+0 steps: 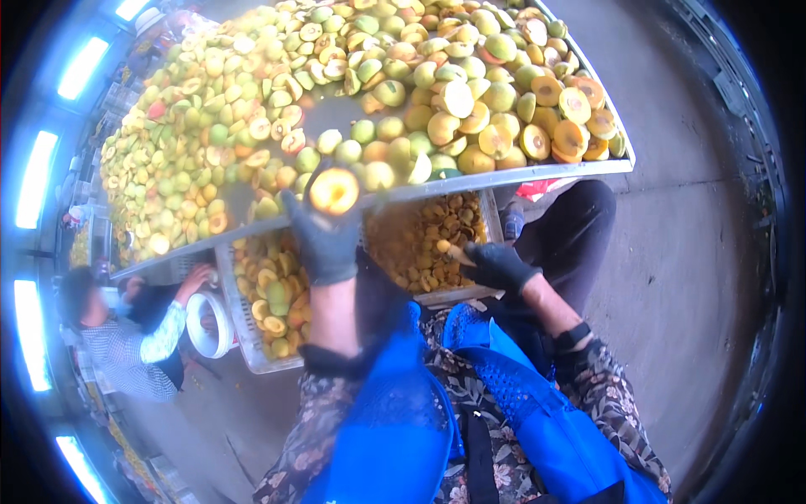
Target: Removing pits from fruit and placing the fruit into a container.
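Observation:
My left hand point(326, 248), in a dark glove, is closed around a peach half point(334, 191). Its yellow cut face with a hollow centre is turned up, at the near edge of the table. In another dark glove, my right hand point(499, 267) grips a small pitting tool point(458, 254), partly hidden by the fingers. A small yellowish round piece point(443, 246) shows at the tool's tip, over a crate point(457, 296) of small brownish-yellow pieces. To the left, a pale crate point(243, 332) holds cut peach halves point(275, 294).
A metal-edged table point(495, 178) carries a broad heap of whole and halved peaches point(403, 67). At the left, a co-worker point(126, 344) reaches toward the table beside a white bucket point(210, 326). Concrete floor point(672, 277) lies to the right.

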